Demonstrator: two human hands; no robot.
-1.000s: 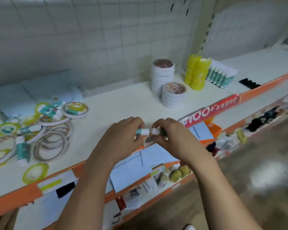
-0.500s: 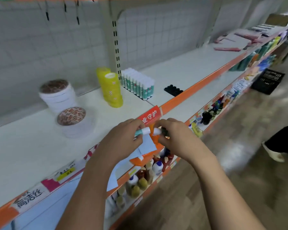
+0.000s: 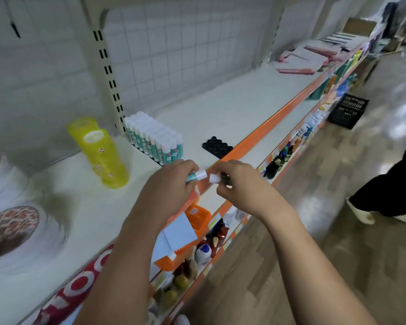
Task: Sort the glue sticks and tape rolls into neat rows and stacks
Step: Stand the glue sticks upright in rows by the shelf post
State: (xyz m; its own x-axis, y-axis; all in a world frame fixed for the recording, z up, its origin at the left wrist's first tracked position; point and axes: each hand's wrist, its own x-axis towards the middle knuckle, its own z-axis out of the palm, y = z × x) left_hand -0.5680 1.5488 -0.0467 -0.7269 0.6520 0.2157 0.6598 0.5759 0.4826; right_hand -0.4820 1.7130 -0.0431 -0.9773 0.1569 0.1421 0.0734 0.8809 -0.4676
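Left hand (image 3: 171, 184) and right hand (image 3: 239, 186) grip glue sticks (image 3: 196, 176) over white shelf (image 3: 220, 113).

Blurred white tape stacks (image 3: 12, 231), partly beyond the left edge; print on the glue stick row (image 3: 157, 139) too small.

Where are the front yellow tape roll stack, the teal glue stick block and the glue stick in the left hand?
Front yellow tape roll stack (image 3: 107, 160): head view, side wall.
Teal glue stick block (image 3: 154, 132): head view, white caps.
Teal glue stick (image 3: 201, 175) in left hand (image 3: 171, 184): head view, white cap.
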